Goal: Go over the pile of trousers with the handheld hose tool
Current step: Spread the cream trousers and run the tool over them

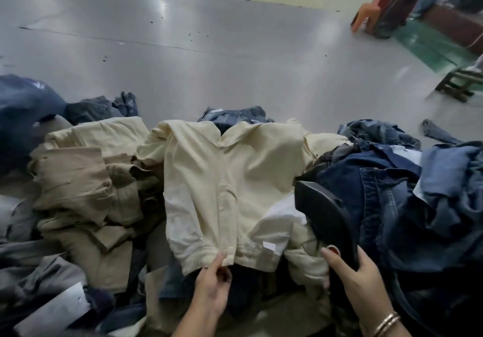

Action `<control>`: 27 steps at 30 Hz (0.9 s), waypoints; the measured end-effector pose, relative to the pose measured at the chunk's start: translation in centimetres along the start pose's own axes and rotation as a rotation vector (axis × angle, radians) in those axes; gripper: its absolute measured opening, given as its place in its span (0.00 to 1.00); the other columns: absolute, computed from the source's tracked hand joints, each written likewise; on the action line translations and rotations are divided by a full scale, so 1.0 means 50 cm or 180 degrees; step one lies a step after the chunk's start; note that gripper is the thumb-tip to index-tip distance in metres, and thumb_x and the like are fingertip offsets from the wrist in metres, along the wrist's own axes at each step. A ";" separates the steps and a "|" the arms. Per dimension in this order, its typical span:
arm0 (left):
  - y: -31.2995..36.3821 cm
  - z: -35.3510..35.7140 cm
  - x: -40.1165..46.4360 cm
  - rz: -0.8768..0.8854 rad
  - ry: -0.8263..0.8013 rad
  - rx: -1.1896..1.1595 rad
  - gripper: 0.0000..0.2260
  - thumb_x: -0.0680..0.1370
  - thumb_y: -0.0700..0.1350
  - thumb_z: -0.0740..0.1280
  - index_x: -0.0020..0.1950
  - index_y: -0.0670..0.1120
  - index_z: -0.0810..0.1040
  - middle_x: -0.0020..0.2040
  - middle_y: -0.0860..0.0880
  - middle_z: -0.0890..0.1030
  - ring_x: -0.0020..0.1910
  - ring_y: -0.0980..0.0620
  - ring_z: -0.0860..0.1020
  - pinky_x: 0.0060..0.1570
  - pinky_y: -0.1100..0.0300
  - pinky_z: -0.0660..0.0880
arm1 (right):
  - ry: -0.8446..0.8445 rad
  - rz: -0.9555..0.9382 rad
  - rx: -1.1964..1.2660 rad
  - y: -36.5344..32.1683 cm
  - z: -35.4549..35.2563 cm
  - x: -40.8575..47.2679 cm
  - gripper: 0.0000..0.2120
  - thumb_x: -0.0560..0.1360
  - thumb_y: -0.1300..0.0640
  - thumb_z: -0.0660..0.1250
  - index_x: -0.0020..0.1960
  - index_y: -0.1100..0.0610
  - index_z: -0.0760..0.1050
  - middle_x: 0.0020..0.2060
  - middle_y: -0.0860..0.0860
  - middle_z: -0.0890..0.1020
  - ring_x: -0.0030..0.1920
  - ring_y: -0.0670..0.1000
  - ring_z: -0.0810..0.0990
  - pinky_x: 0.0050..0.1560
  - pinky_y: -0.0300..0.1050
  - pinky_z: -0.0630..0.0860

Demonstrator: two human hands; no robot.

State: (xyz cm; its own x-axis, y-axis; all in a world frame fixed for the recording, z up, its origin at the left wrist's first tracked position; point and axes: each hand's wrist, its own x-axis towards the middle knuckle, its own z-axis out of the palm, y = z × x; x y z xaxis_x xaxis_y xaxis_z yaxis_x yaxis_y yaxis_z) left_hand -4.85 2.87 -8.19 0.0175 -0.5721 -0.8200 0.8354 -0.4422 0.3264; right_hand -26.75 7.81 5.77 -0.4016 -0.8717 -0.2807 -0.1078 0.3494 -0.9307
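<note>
The cream trousers (230, 180) lie spread atop the pile. Your left hand (213, 281) pinches their waistband. Your right hand (358, 276) grips the black hose tool (324, 214), apparently resting beside the denim jeans (386, 193).

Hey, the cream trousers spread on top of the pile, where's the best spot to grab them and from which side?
Probably the waistband of the cream trousers, from the near side. It lies as a free edge facing the person, where the left hand already pinches it. The right side is taken up by the black hose tool in the right hand; the legs run away over the pile.
</note>
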 end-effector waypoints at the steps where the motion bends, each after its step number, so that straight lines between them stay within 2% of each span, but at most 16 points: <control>1: -0.017 -0.021 -0.004 -0.0009 -0.0014 0.0115 0.04 0.77 0.36 0.66 0.50 0.43 0.78 0.37 0.45 0.84 0.30 0.52 0.81 0.27 0.64 0.76 | -0.0149 0.0042 -0.0144 0.007 0.012 -0.002 0.08 0.69 0.56 0.75 0.42 0.58 0.78 0.26 0.54 0.80 0.24 0.50 0.78 0.25 0.38 0.74; 2: -0.033 -0.046 -0.002 -0.0002 0.0032 0.0206 0.07 0.77 0.36 0.67 0.52 0.45 0.79 0.42 0.44 0.84 0.37 0.49 0.83 0.34 0.59 0.78 | -0.0278 0.0080 -0.0272 0.015 0.026 -0.004 0.08 0.69 0.56 0.75 0.43 0.59 0.78 0.26 0.54 0.80 0.24 0.50 0.78 0.25 0.38 0.73; 4: -0.058 -0.089 0.003 0.0038 0.0257 0.0415 0.09 0.77 0.39 0.67 0.57 0.47 0.77 0.49 0.45 0.82 0.48 0.46 0.80 0.48 0.53 0.76 | -0.0405 0.0119 -0.0520 0.034 0.054 -0.009 0.08 0.69 0.56 0.75 0.43 0.57 0.78 0.25 0.52 0.79 0.25 0.50 0.78 0.26 0.38 0.73; 6: -0.069 -0.121 0.007 -0.0038 0.0531 0.0889 0.08 0.79 0.41 0.65 0.59 0.45 0.74 0.48 0.45 0.80 0.49 0.46 0.77 0.45 0.54 0.71 | -0.0421 0.0117 -0.0769 0.056 0.079 -0.013 0.07 0.69 0.54 0.76 0.42 0.53 0.78 0.28 0.50 0.81 0.28 0.49 0.79 0.30 0.40 0.74; 9: -0.078 -0.158 0.010 0.0314 0.0993 0.2019 0.07 0.78 0.34 0.65 0.56 0.37 0.76 0.46 0.39 0.79 0.45 0.45 0.74 0.41 0.56 0.67 | -0.0375 0.0165 -0.1056 0.082 0.100 -0.017 0.08 0.68 0.53 0.76 0.42 0.53 0.78 0.29 0.50 0.81 0.30 0.48 0.80 0.34 0.43 0.72; 10: -0.079 -0.167 0.011 0.0605 0.1082 0.2458 0.06 0.77 0.33 0.65 0.52 0.37 0.77 0.47 0.38 0.80 0.45 0.45 0.75 0.43 0.57 0.67 | -0.0371 0.0206 -0.1091 0.091 0.109 -0.019 0.09 0.68 0.53 0.76 0.42 0.53 0.78 0.28 0.50 0.81 0.29 0.49 0.79 0.33 0.43 0.72; 12: -0.080 -0.159 0.009 0.1108 0.0958 0.3211 0.07 0.76 0.33 0.65 0.47 0.45 0.77 0.48 0.43 0.79 0.48 0.46 0.76 0.45 0.61 0.66 | -0.0388 0.0243 -0.1124 0.100 0.125 -0.018 0.09 0.69 0.53 0.76 0.41 0.55 0.77 0.26 0.50 0.79 0.29 0.52 0.78 0.33 0.44 0.71; 13: -0.080 -0.149 0.008 0.1287 0.0857 0.3289 0.08 0.77 0.34 0.64 0.47 0.47 0.76 0.48 0.46 0.78 0.49 0.47 0.76 0.46 0.62 0.66 | -0.0401 0.0250 -0.1129 0.105 0.135 -0.015 0.09 0.69 0.53 0.75 0.41 0.56 0.77 0.26 0.51 0.78 0.29 0.52 0.77 0.33 0.44 0.70; 15: -0.078 -0.118 0.010 0.1249 0.0913 0.2809 0.04 0.78 0.37 0.65 0.48 0.45 0.76 0.47 0.46 0.78 0.48 0.47 0.76 0.46 0.60 0.68 | -0.0375 0.0234 -0.1155 0.110 0.151 -0.005 0.09 0.69 0.54 0.75 0.41 0.56 0.77 0.27 0.51 0.79 0.27 0.51 0.78 0.32 0.43 0.71; 16: -0.074 -0.098 0.011 0.0975 0.1050 0.2314 0.02 0.78 0.39 0.66 0.50 0.44 0.76 0.47 0.46 0.79 0.47 0.47 0.76 0.47 0.58 0.69 | -0.0364 0.0234 -0.1169 0.112 0.158 -0.001 0.08 0.69 0.54 0.75 0.41 0.56 0.77 0.28 0.51 0.80 0.26 0.50 0.79 0.31 0.41 0.71; 17: -0.071 -0.081 0.015 0.0548 0.1158 0.1778 0.05 0.78 0.43 0.67 0.51 0.43 0.75 0.46 0.46 0.78 0.48 0.47 0.76 0.49 0.56 0.71 | -0.0366 0.0236 -0.1153 0.114 0.163 0.002 0.08 0.69 0.55 0.75 0.42 0.56 0.77 0.28 0.51 0.80 0.26 0.49 0.79 0.30 0.39 0.72; 18: -0.068 -0.067 0.022 0.0079 0.1139 0.1262 0.08 0.78 0.46 0.68 0.52 0.43 0.74 0.47 0.46 0.77 0.50 0.47 0.75 0.52 0.53 0.72 | -0.0386 0.0243 -0.1130 0.117 0.167 0.005 0.08 0.69 0.55 0.75 0.42 0.56 0.77 0.28 0.50 0.81 0.25 0.48 0.80 0.28 0.37 0.72; 20: -0.060 -0.048 0.031 -0.0400 0.0983 0.0692 0.11 0.77 0.50 0.69 0.51 0.44 0.74 0.48 0.45 0.76 0.53 0.46 0.74 0.55 0.51 0.72 | -0.0457 0.0290 -0.1151 0.123 0.173 0.009 0.09 0.69 0.55 0.76 0.42 0.56 0.76 0.27 0.48 0.80 0.24 0.49 0.80 0.28 0.37 0.72; 24: -0.046 -0.027 0.026 -0.0106 0.1135 0.0018 0.07 0.77 0.43 0.68 0.53 0.42 0.77 0.48 0.44 0.79 0.47 0.46 0.78 0.44 0.56 0.74 | -0.0445 0.0460 -0.1062 0.129 0.162 0.011 0.10 0.69 0.54 0.76 0.42 0.56 0.76 0.25 0.49 0.79 0.23 0.51 0.78 0.30 0.42 0.72; 25: -0.036 -0.019 0.014 0.0022 0.0900 -0.0341 0.06 0.76 0.39 0.65 0.51 0.43 0.78 0.47 0.45 0.80 0.45 0.47 0.78 0.42 0.58 0.74 | -0.0426 0.0504 -0.1013 0.127 0.154 0.010 0.11 0.69 0.53 0.75 0.43 0.57 0.76 0.24 0.49 0.78 0.24 0.52 0.78 0.30 0.43 0.72; 27: -0.008 -0.018 -0.004 0.0211 0.0219 -0.1123 0.13 0.70 0.35 0.60 0.48 0.45 0.80 0.45 0.46 0.83 0.44 0.48 0.79 0.48 0.59 0.74 | -0.0370 0.0570 -0.0907 0.118 0.136 0.010 0.11 0.70 0.54 0.75 0.44 0.58 0.76 0.23 0.50 0.78 0.24 0.52 0.78 0.31 0.44 0.71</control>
State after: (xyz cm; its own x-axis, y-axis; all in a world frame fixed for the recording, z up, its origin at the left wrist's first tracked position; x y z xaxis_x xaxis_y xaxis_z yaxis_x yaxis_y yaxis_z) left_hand -4.71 3.78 -8.61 0.1050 -0.5384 -0.8361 0.9691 -0.1332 0.2074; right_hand -21.42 7.09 -1.46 -0.3326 -0.8155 -0.4736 -0.3011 0.5678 -0.7661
